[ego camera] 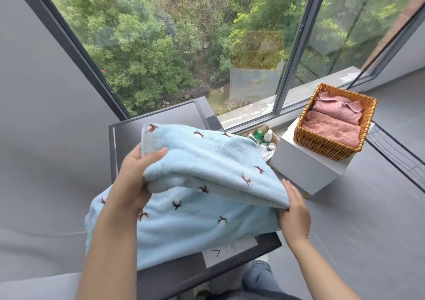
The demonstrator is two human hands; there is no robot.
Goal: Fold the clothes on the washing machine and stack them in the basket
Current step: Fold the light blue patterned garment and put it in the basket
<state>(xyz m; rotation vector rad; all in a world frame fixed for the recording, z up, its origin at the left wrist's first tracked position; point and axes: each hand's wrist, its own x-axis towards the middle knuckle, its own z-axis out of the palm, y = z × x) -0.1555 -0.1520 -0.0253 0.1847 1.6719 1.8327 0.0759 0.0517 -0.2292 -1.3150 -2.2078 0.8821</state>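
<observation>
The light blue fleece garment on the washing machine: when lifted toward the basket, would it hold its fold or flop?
The light blue fleece garment probably flops: its lifted layer sags between the left hand and right hand. It looks thick and plush, so likely bulky yet light. The fuzzy surface should grip the fingers rather than slip.

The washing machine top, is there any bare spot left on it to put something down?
Yes. The washing machine shows bare dark top at the back, between the blue fleece and the window, plus a strip along its front edge. The middle is covered by fleece, held by the left hand and right hand. The basket already holds pink clothes.
</observation>
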